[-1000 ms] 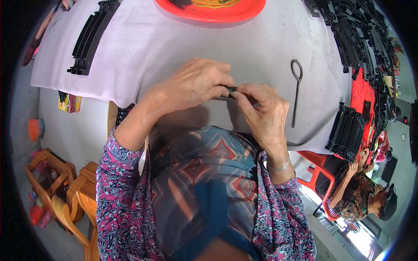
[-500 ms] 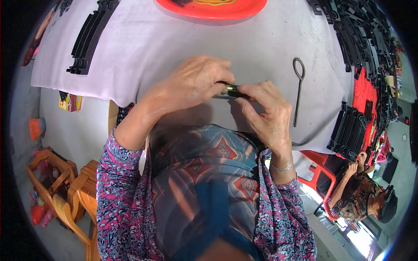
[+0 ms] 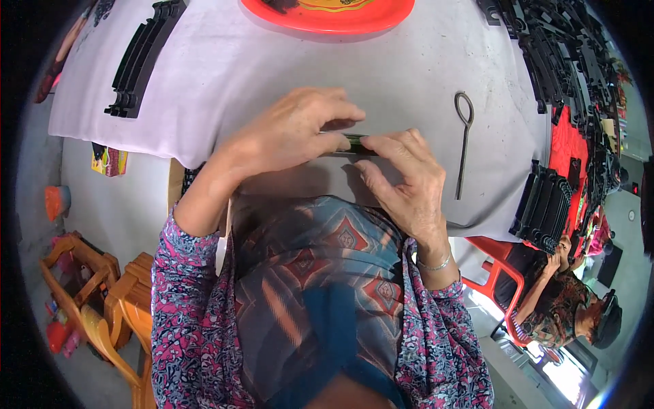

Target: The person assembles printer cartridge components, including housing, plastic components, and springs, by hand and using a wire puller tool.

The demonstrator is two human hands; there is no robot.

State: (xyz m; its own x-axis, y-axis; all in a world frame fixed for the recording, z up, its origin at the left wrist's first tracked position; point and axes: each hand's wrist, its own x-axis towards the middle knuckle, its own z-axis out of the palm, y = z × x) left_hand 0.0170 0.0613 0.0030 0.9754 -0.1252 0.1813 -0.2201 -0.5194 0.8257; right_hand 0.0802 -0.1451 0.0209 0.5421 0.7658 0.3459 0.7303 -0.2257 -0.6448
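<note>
A small shiny dark piece with a greenish sheen [image 3: 353,144] lies between my hands over the near part of the table; its ends are partly hidden by fingers. My left hand [image 3: 293,133] has its fingers lifted apart from the thumb, whose tip is at the piece's left end. At the other end, my right hand [image 3: 409,177] has its forefinger on the piece, with the thumb lower down. A thin metal rod with a looped end [image 3: 466,143] rests on the cloth to the right of my hands.
A red plate [image 3: 334,22] stands at the far edge. Black slotted plastic parts [image 3: 143,61] lie far left; a stack of them [image 3: 543,208] and a large heap [image 3: 558,54] fill the right side. Another person [image 3: 569,307] sits at the right near a red chair [image 3: 501,269].
The fingers of my left hand have lifted off the dark piece. My right hand has shifted slightly left, and its thumb has moved away from the forefinger.
</note>
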